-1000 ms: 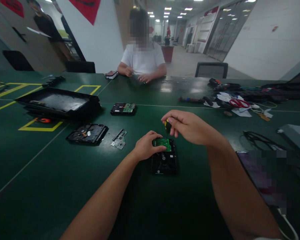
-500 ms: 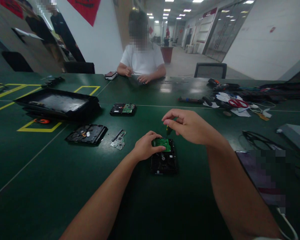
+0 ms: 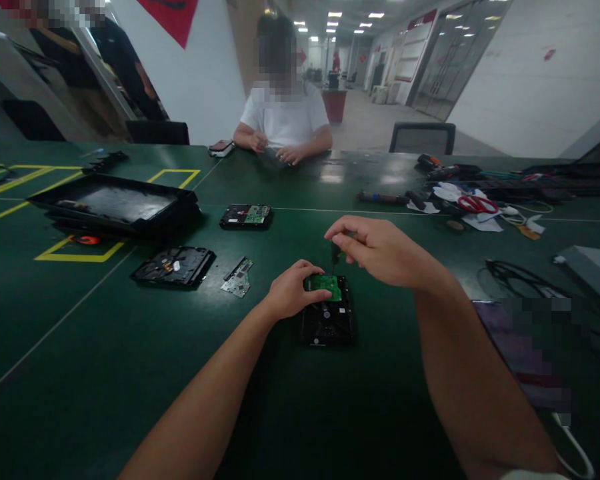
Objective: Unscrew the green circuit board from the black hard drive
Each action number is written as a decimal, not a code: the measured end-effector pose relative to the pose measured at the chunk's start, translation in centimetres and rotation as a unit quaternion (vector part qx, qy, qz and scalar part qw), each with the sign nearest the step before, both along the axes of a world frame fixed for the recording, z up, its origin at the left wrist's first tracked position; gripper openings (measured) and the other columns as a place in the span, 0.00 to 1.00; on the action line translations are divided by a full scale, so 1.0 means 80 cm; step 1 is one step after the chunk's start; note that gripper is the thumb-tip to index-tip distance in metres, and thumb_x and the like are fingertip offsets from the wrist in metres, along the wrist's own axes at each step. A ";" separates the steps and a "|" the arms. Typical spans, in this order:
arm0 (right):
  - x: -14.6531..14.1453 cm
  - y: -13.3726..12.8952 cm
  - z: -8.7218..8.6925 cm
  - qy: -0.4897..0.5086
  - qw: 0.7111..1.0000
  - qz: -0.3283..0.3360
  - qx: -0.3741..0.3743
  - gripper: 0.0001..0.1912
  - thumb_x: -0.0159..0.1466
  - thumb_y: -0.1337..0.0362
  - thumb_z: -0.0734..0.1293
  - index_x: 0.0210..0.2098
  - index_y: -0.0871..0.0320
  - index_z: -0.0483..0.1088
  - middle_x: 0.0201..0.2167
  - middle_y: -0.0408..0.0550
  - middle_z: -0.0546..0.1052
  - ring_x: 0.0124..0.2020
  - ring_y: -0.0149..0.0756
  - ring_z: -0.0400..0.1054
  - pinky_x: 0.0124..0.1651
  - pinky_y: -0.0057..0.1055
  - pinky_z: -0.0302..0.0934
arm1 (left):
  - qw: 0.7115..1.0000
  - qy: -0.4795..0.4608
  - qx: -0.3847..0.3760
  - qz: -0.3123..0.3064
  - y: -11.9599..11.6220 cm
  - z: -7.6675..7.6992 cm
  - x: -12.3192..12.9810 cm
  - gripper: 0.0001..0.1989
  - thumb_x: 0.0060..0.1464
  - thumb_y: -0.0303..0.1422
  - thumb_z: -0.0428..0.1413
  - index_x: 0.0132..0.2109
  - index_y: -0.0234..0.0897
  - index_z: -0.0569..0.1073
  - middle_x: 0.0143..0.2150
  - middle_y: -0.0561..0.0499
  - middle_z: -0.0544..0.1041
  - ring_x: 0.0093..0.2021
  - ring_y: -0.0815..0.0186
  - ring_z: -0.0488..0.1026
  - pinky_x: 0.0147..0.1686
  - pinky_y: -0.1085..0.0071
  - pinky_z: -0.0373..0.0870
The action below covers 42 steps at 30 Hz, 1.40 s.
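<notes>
A black hard drive [image 3: 329, 327] lies on the green table in front of me, its green circuit board [image 3: 334, 287] facing up at the far end. My left hand [image 3: 297, 291] is closed around that far part, thumb across the board and fingers along the far side. Above the board, my right hand [image 3: 367, 248] pinches a small screwdriver [image 3: 335, 253], held upright with its tip down at the board's far edge. The exact contact of the tip is too small to make out.
Left lie a loose circuit board [image 3: 239, 277], an opened hard drive [image 3: 174, 267], another hard drive [image 3: 245, 217] and a black tray [image 3: 115, 203]. Right are scissors [image 3: 479, 204] among cables, a dark flat screen [image 3: 517, 353] and a grey metal case [image 3: 593, 273]. A person [image 3: 285, 120] sits opposite.
The fingers of my right hand have shifted slightly on the screwdriver, and more of its handle shows. My left hand and the hard drive stay in place.
</notes>
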State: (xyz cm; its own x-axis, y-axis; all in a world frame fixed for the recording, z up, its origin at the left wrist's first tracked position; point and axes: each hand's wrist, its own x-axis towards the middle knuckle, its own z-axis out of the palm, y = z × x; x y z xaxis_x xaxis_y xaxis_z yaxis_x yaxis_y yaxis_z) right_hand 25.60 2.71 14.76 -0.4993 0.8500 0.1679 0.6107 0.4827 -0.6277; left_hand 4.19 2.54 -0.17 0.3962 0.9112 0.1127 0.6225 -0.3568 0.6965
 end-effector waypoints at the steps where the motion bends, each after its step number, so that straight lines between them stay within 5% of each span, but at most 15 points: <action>1: -0.001 -0.001 0.001 -0.004 1.000 -0.010 0.008 0.11 0.72 0.60 0.62 0.47 0.55 0.76 0.34 0.46 0.80 0.33 0.35 0.72 0.37 0.30 0.60 | 1.000 0.000 -0.001 0.001 0.000 0.000 0.000 0.27 0.56 0.49 0.66 0.59 0.45 0.77 0.54 0.47 0.75 0.50 0.56 0.77 0.47 0.62 0.73; 15: -0.002 0.000 0.001 -0.056 0.993 -0.085 0.054 0.10 0.67 0.56 0.69 0.36 0.57 0.74 0.27 0.45 0.77 0.29 0.36 0.69 0.35 0.32 0.55 | 1.000 0.003 -0.005 -0.008 0.000 0.001 -0.001 0.27 0.57 0.49 0.65 0.59 0.45 0.77 0.56 0.47 0.75 0.51 0.56 0.77 0.52 0.60 0.73; 31: -0.003 0.003 -0.001 0.008 0.998 -0.044 -0.041 0.15 0.74 0.63 0.57 0.44 0.57 0.75 0.27 0.44 0.79 0.27 0.33 0.75 0.34 0.29 0.64 | 1.000 -0.003 -0.004 0.000 0.000 -0.001 0.000 0.27 0.56 0.50 0.66 0.59 0.45 0.77 0.55 0.47 0.75 0.52 0.55 0.77 0.52 0.60 0.73; 42: -0.002 -0.001 0.000 -0.009 1.000 -0.016 0.004 0.13 0.73 0.57 0.62 0.43 0.55 0.75 0.31 0.44 0.79 0.32 0.34 0.72 0.37 0.30 0.59 | 1.000 0.005 -0.004 -0.002 0.000 0.000 0.000 0.26 0.56 0.49 0.66 0.59 0.46 0.77 0.55 0.47 0.75 0.51 0.56 0.77 0.50 0.61 0.74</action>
